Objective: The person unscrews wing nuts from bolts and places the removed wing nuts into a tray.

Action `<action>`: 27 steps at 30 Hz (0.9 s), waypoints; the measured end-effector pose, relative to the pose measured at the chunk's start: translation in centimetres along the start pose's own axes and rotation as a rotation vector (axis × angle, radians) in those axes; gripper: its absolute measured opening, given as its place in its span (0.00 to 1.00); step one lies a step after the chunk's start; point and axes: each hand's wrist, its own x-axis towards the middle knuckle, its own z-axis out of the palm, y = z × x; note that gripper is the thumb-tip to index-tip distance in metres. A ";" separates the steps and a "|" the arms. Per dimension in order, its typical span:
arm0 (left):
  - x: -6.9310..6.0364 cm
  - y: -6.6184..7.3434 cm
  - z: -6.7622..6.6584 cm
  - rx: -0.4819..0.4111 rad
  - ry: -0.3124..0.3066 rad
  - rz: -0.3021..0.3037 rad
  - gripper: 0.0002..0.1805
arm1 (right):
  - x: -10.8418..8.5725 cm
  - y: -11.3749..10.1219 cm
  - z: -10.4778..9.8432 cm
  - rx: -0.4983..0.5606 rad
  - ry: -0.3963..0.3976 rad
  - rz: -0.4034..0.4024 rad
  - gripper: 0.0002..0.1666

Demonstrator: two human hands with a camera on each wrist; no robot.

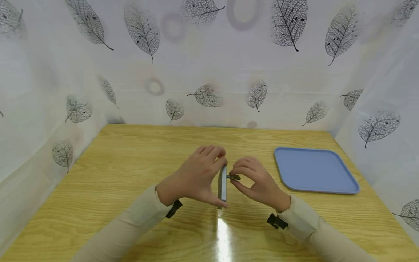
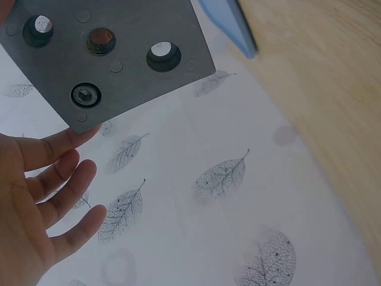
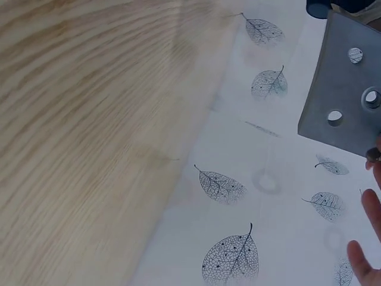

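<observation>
My left hand (image 1: 196,176) holds a grey metal plate (image 1: 224,185) on edge above the table, gripping it between thumb and fingers. In the left wrist view the plate (image 2: 134,71) has several round holes. One corner hole holds a socket-head bolt (image 2: 85,94). On the plate's right side, the bolt's shank sticks out with a small brass-coloured piece (image 1: 235,178) at its end, its exact kind unclear. My right hand (image 1: 260,183) pinches there with thumb and index finger. The right wrist view shows the plate's other face (image 3: 333,89), with the right fingers partly cut off.
A shallow blue tray (image 1: 314,170) lies at the right of the wooden table (image 1: 137,156). White sheeting (image 1: 209,54) with printed leaves stands behind the table and along both sides.
</observation>
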 end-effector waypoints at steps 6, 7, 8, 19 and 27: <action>0.0 0.0 0.0 0.001 0.002 0.002 0.49 | 0.2 0.0 0.1 -0.064 0.075 -0.107 0.10; 0.0 0.0 0.0 0.001 0.003 0.003 0.48 | 0.3 -0.1 0.1 -0.070 0.076 -0.110 0.10; 0.0 0.0 0.0 0.002 0.003 0.003 0.48 | 0.3 -0.1 0.1 -0.069 0.076 -0.109 0.11; 0.0 0.0 0.0 -0.005 0.007 0.008 0.48 | 0.0 0.0 -0.5 0.172 -0.052 0.172 0.11; 0.0 -0.1 0.1 -0.007 0.003 0.015 0.47 | 0.0 0.0 -0.6 0.313 -0.161 0.264 0.13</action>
